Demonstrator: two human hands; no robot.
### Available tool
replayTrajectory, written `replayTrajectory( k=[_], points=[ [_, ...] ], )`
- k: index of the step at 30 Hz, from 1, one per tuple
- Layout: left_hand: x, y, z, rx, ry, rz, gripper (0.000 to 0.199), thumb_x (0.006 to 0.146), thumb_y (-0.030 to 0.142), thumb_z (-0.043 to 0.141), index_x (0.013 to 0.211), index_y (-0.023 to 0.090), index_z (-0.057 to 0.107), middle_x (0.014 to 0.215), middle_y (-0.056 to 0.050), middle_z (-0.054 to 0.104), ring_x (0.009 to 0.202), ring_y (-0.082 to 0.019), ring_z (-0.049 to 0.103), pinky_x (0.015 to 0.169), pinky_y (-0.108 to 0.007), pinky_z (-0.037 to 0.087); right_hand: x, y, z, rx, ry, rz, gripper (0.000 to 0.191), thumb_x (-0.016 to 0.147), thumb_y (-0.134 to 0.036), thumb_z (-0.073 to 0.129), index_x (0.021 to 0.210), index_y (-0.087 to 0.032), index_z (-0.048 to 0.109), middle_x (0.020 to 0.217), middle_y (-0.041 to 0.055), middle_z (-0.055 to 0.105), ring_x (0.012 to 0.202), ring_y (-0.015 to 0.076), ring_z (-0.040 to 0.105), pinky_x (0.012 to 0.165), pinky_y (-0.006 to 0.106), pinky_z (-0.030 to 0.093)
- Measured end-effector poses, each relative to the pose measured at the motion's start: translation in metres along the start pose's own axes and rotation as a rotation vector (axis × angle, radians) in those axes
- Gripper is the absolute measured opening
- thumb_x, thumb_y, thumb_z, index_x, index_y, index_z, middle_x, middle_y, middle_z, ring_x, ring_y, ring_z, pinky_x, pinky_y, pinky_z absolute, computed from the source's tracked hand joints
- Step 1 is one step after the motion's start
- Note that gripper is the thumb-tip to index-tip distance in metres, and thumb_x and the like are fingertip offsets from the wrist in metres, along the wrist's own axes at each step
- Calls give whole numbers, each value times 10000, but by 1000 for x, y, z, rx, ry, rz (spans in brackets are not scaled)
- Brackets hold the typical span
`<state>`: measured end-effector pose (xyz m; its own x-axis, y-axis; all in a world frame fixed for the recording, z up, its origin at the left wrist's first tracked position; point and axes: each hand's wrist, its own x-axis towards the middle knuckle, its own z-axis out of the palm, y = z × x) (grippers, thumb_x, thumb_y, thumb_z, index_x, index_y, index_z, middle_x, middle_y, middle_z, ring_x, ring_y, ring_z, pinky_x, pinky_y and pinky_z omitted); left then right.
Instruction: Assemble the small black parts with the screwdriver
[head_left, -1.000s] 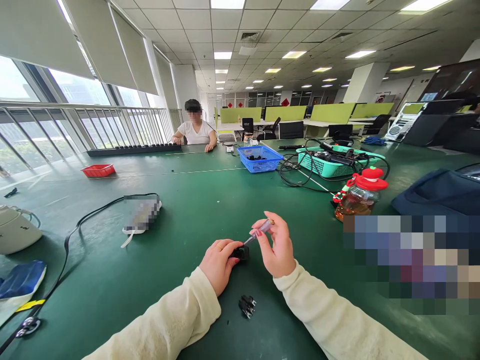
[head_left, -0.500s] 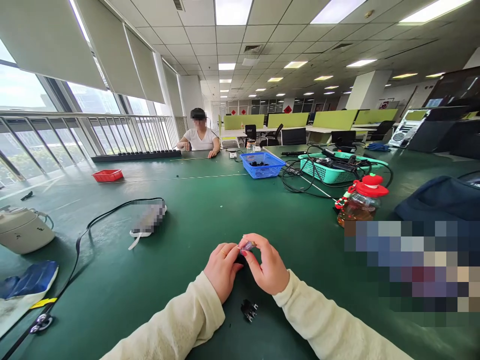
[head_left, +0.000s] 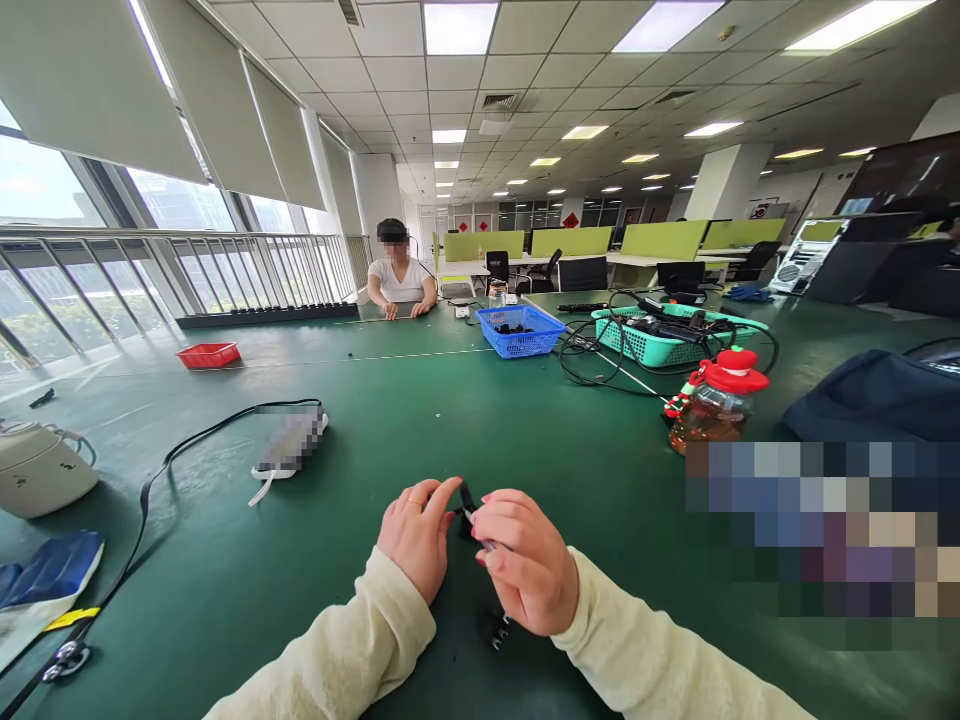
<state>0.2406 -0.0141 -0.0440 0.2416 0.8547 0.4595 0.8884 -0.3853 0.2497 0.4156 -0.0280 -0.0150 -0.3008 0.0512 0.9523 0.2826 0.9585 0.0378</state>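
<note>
My left hand (head_left: 418,535) has its thumb and index finger closed on a small black part (head_left: 466,497), held just above the green table. In my right hand (head_left: 529,560), the fingers are wrapped round what looks like a small screwdriver (head_left: 491,546) with a clear, purplish handle. Its thin end points at the black part; whether the two touch I cannot tell. Below my right hand lies a black piece with metal prongs (head_left: 498,630), partly covered by that hand's shadow and fingers.
A blue basket (head_left: 517,345) holds black parts, beside a green basket (head_left: 645,350) with cables. A red-lidded bottle (head_left: 712,405) stands right; a red tray (head_left: 208,356) and a corded device (head_left: 291,440) lie left. Across the table sits a person (head_left: 401,275).
My hands have moved apart a little. My right hand has turned, its fingers now curled round the tool, and the black part shows in my left fingers. The far person's hands have come together.
</note>
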Motion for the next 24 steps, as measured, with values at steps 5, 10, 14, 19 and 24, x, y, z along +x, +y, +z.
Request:
replayTrajectory(
  k=[5, 10, 14, 19, 24],
  points=[
    [3, 0, -13, 310, -213, -225, 509, 888, 149, 377, 1332, 346, 526, 1312, -141, 528, 971, -264, 626, 863, -474, 471, -12, 12, 4, -65, 113, 205, 435, 809, 7, 474, 1177, -223, 448, 866, 49, 613, 790, 170, 605, 803, 440, 551],
    [-1, 2, -14, 364, -332, -194, 425, 876, 192, 406, 1208, 301, 646, 1379, -162, 501, 1112, -339, 575, 987, -593, 358, -22, 23, 8, -152, 179, 462, 467, 876, -41, 466, 1299, -223, 392, 868, 44, 612, 746, 158, 602, 716, 355, 557],
    [-11, 6, -7, 178, -165, -42, 606, 836, 538, 486, 1369, 249, 498, 1503, -140, 374, 1387, -433, 261, 1062, -663, 251, -26, 26, 10, -139, 169, 576, 433, 900, -81, 459, 1302, -225, 382, 863, 36, 614, 760, 156, 609, 743, 362, 556],
    [-26, 13, 3, -54, -221, 151, 1112, 548, 845, 562, 1476, 295, 291, 1566, -122, 261, 1421, -471, 144, 1048, -739, 197, -25, 24, 10, -108, 194, 622, 393, 907, -101, 463, 1273, -221, 393, 879, 39, 616, 762, 148, 616, 752, 353, 556],
    [-27, 17, 6, 11, -335, 90, 960, 632, 683, 648, 1463, 336, 317, 1549, -97, 316, 1427, -457, 142, 1046, -762, 153, -25, 24, 10, -98, 210, 627, 370, 911, -117, 462, 1261, -219, 399, 868, 36, 619, 737, 146, 616, 746, 350, 554]
  ],
)
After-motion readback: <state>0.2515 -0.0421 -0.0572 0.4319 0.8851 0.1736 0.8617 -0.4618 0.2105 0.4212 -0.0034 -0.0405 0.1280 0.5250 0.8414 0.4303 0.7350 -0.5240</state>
